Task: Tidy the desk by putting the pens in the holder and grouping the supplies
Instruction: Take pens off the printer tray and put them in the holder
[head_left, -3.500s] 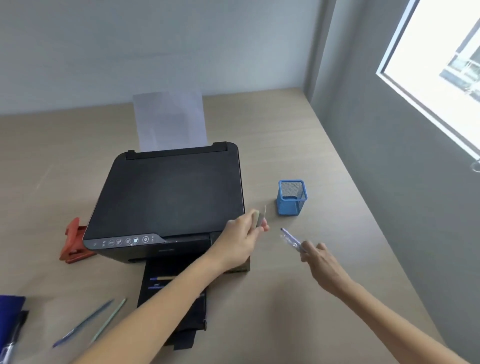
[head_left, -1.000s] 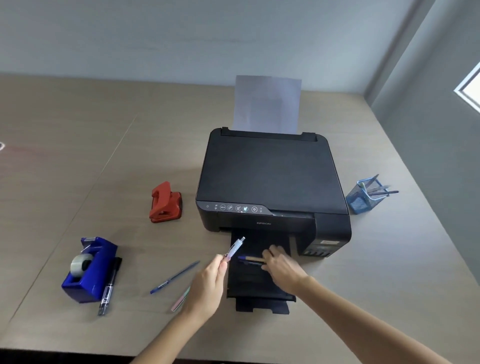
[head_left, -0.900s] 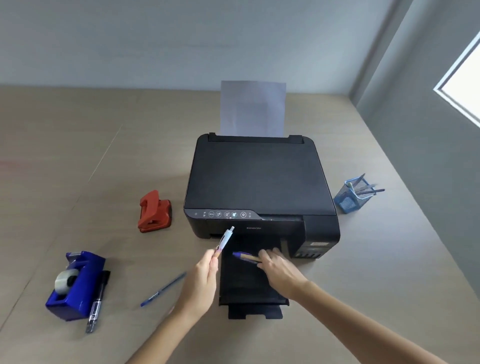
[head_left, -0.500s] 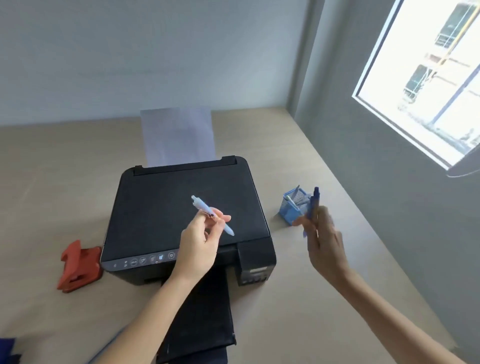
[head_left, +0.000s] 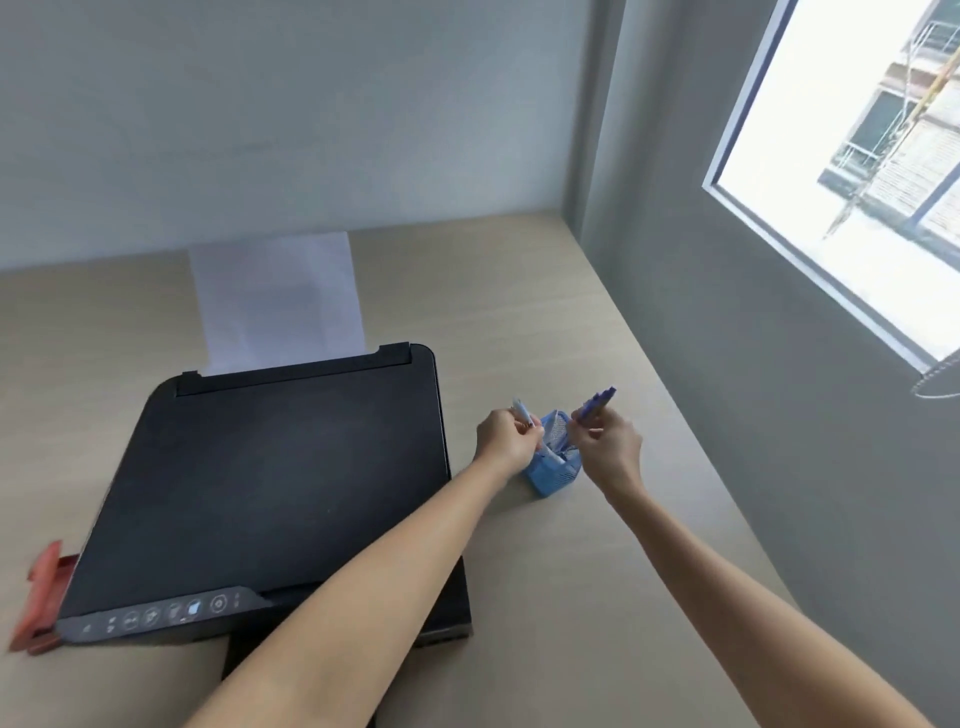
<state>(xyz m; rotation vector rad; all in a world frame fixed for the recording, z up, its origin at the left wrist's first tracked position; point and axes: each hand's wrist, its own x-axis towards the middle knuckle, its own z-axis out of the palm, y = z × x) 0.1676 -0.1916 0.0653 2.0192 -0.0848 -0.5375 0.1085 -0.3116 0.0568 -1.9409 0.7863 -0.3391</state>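
Half a second ago the left hand held its pen over the printer lid and the right hand stood just short of the holder; both hands have since closed in on the blue square mesh pen holder, one on each side of its mouth. The left fingers are pinched shut on a pale white-and-blue click pen, whose top sticks up above the knuckles while its lower end reaches down into the holder. The right fingers are curled tight around a dark blue pen, tilted up and to the right, its lower end hidden behind the hand.

The holder stands on the light wooden desk just right of the black flat-topped printer, near the grey side wall. Its mesh walls look slightly askew, and pale pen shafts show inside it. A white sheet of paper rises from the printer's rear feed. A red plastic hole punch, blurred, peeks out at the printer's left front corner.
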